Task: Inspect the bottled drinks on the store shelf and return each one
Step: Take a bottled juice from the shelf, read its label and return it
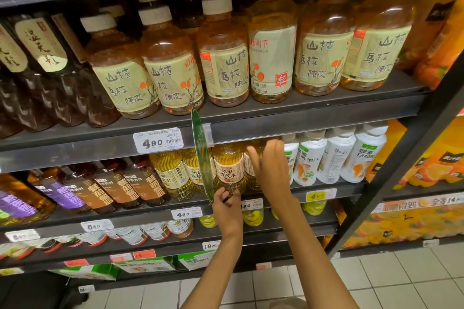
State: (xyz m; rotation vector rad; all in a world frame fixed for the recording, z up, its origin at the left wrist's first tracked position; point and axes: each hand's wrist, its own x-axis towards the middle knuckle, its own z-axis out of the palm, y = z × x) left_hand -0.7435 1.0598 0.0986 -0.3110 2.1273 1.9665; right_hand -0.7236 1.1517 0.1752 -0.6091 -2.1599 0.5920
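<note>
Head view: both hands at the second shelf's yellow drinks.

Right hand (270, 170), fingers straight, lay over a yellow bottle (251, 163), hiding most of it. Left hand (227, 211) pinched a thin dark item, too small to identify, below the apple-label bottle (229, 170). A green hanging sign (202, 155) cut across the neighbouring bottles.

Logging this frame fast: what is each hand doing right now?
Left hand: pinches a thin dark object, too small to identify.
Right hand: open, fingers straight, reaching toward the yellow bottles.

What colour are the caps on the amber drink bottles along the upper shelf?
Off-white caps on the amber bottles, clearest in the head view.
</note>
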